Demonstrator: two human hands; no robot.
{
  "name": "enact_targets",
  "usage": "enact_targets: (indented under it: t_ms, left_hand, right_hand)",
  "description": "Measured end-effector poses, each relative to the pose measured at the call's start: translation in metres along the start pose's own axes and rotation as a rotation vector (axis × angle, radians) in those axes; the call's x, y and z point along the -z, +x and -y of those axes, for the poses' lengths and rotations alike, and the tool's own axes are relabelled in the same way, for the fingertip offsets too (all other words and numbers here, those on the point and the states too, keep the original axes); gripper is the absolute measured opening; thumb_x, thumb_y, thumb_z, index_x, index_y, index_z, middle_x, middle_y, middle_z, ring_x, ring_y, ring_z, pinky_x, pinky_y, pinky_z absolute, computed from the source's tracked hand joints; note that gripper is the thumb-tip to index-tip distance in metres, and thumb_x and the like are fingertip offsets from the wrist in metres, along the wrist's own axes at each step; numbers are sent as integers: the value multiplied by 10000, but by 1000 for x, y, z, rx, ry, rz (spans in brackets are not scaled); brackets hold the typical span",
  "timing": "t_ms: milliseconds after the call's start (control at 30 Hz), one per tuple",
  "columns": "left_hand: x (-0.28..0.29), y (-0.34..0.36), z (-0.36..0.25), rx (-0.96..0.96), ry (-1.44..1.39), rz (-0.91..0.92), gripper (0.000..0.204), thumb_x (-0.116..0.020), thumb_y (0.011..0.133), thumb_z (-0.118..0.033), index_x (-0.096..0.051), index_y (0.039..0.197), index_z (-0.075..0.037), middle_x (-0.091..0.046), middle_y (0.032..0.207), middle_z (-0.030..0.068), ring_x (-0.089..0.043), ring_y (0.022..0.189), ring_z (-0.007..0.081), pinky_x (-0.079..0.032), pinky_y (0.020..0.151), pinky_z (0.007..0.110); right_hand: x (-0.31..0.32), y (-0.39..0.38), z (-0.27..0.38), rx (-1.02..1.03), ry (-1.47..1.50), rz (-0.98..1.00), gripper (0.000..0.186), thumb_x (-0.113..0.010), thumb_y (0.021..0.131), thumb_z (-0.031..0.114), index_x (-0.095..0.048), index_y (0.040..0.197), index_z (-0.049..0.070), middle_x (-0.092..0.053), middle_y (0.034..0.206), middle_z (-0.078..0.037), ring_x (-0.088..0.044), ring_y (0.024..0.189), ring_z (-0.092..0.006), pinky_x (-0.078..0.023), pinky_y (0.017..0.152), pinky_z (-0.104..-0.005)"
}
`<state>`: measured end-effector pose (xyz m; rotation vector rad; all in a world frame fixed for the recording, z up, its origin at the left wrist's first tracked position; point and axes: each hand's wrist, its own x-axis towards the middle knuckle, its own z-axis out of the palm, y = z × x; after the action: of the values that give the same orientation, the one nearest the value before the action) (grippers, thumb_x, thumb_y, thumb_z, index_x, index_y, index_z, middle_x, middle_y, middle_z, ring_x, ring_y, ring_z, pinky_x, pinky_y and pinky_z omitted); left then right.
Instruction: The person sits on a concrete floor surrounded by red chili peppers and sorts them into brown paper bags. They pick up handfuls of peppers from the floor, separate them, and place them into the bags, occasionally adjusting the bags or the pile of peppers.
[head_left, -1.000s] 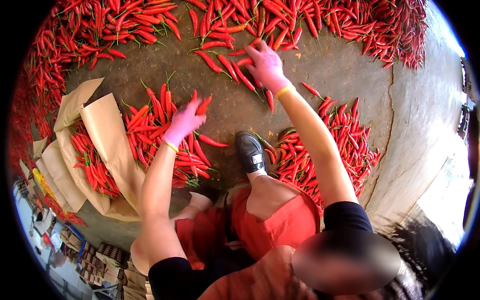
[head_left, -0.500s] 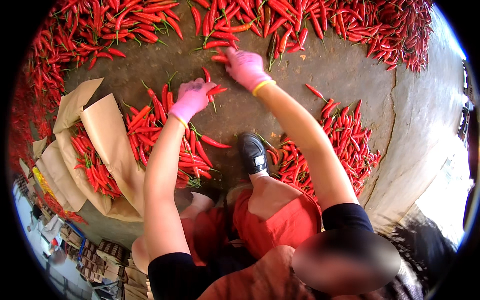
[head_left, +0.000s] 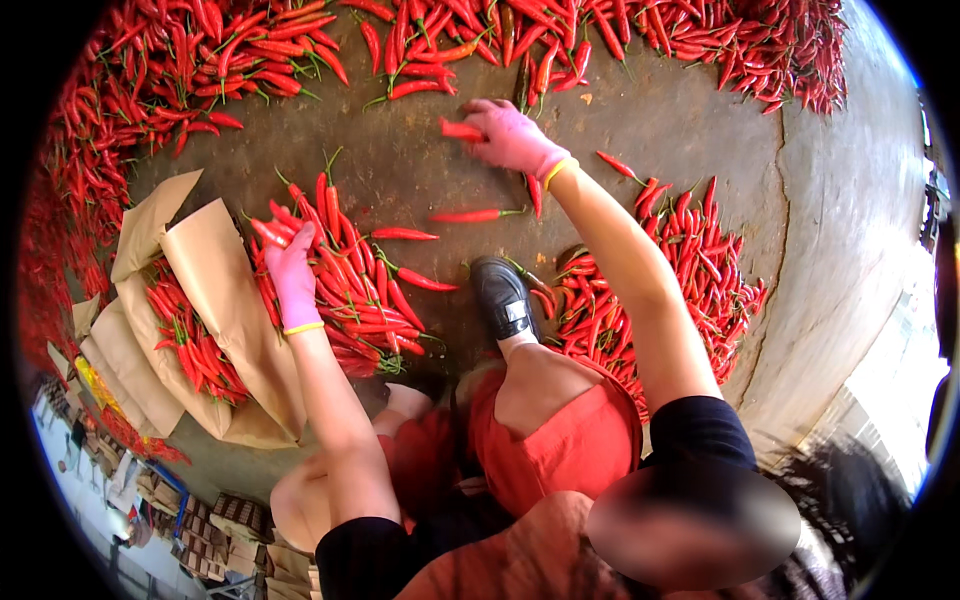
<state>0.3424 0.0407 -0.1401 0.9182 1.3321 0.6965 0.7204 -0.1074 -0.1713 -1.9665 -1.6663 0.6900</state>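
Note:
My left hand (head_left: 293, 275), in a pink glove with a yellow cuff, is at the left side of a loose pile of red chili peppers (head_left: 370, 290). Its fingers close on red chili peppers (head_left: 272, 232). Farther off to the right, my right hand (head_left: 512, 142), gloved the same way, is held over the floor. A red chili pepper (head_left: 459, 130) sticks out leftward from its fingers. Below that hand another chili pepper (head_left: 533, 196) points down; I cannot tell whether it is held. A slightly blurred chili pepper (head_left: 476, 215) shows between the hands.
An opened brown paper bag (head_left: 215, 270) holding chili peppers stands left of the pile. Large heaps of chili peppers (head_left: 240, 60) spread along the far side and far left. A further pile (head_left: 660, 300) lies by my right forearm. My black shoe (head_left: 500, 300) rests between the piles.
My left hand has moved left and nearer, from the middle of the floor to the pile's left side. My right hand has shifted slightly right and nearer, away from the far heap.

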Motion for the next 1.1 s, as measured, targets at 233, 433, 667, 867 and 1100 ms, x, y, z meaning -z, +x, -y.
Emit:
enact_targets:
  t_ms: [233,433,667,867,1100]
  left_hand:
    - [-41,-8,8,-68,-11,251,318,-616,903,43,-601,1220,19,-686,1161,121,-664,1028,193,-539,911,336]
    - [-96,-46,43,50,-174,270,353,-680,810,54,-600,1153,40,-672,1179,197,-631,1172,263,-493,982,344]
    - [-100,-48,12,-21,95,270,504,-686,867,-13,-530,1346,-1,-640,947,42,-612,856,107,-510,795,263]
    - [-129,-31,46,-738,1561,415,262,-727,760,-172,-628,999,-126,-601,989,87,-638,917,304,-525,730,453]
    - [-81,-68,50,-590,1651,972,316,-766,716,-179,-633,1000,-138,-586,1059,71,-603,1024,293,-486,872,458]
  right_hand:
    - [-3,-150,-9,302,-371,399,300,-710,797,334,-669,1085,257,-517,1358,2,-427,1337,-281,-399,972,-571]
    - [31,-184,18,-45,-93,524,340,-668,848,216,-630,1176,137,-602,1254,-105,-542,1215,-299,-509,842,-437]
    - [-63,-111,77,-126,-202,311,265,-704,823,280,-592,1008,127,-635,919,-102,-666,899,-294,-530,747,-419]
    - [-42,-86,88,-84,-45,464,259,-690,770,224,-630,996,112,-650,941,-136,-663,899,-346,-537,730,-453]
    - [69,25,-66,-272,-389,-561,256,-676,785,185,-654,1030,115,-600,1126,-133,-628,955,-355,-548,816,-462]
